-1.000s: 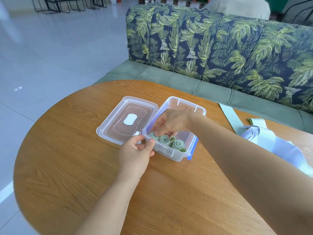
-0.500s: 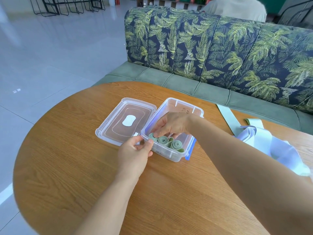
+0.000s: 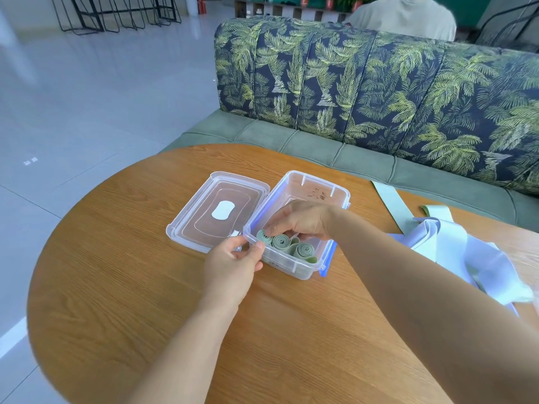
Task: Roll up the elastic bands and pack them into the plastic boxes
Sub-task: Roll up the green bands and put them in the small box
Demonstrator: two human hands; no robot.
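My left hand (image 3: 233, 263) pinches the near corner of the clear rectangular plastic box (image 3: 315, 182); my right hand (image 3: 300, 218) curls its fingers round green rolled elastic bands (image 3: 304, 250) inside.

A round wooden tabletop (image 3: 116, 272) with a bold grain stood on a pale, glossy tiled floor (image 3: 102, 97) that caught soft daylight. Just behind it ran a sofa (image 3: 379, 97) with a plain green seat and a dark backrest printed with palm leaves. Black wire chair frames (image 3: 116, 13) stood far off. Beyond the sofa a person (image 3: 402, 18) in a light top sat facing away, near a low shelf (image 3: 277, 7)
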